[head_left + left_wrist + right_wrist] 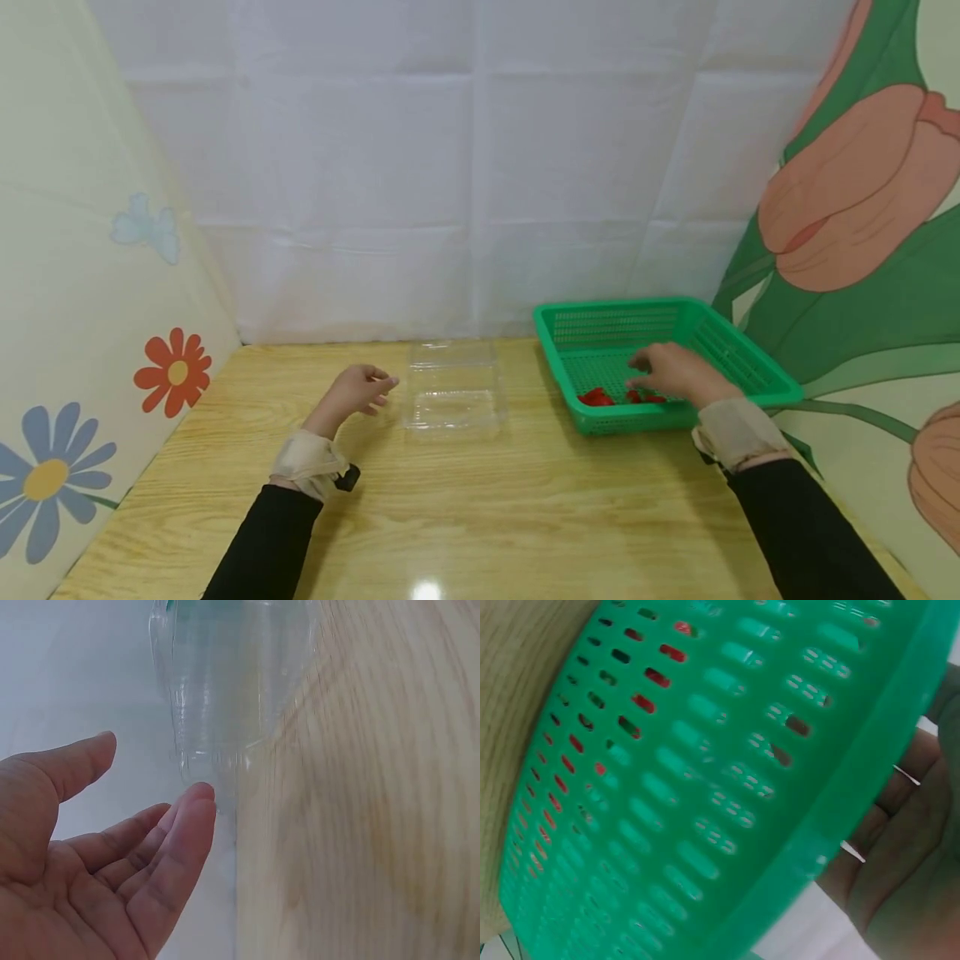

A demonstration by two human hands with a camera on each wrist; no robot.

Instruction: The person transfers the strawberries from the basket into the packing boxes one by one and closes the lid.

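A clear plastic box (454,408) with its lid raised at the back stands on the table. Just left of it, my left hand (355,392) holds nothing, thumb apart from the fingers; the left wrist view shows the fingertips close to the box (240,682), but whether they touch is hard to tell. My right hand (678,372) reaches over the front rim of a green plastic basket (671,306), fingers loosely bent above small red things (597,397) whose kind I cannot make out. In the right wrist view the basket wall (705,772) hides the fingertips.
The wooden table (480,508) bears both containers. A white cloth (420,167) hangs behind them, and flower-patterned panels (847,192) stand at either side, the right one close to the basket.
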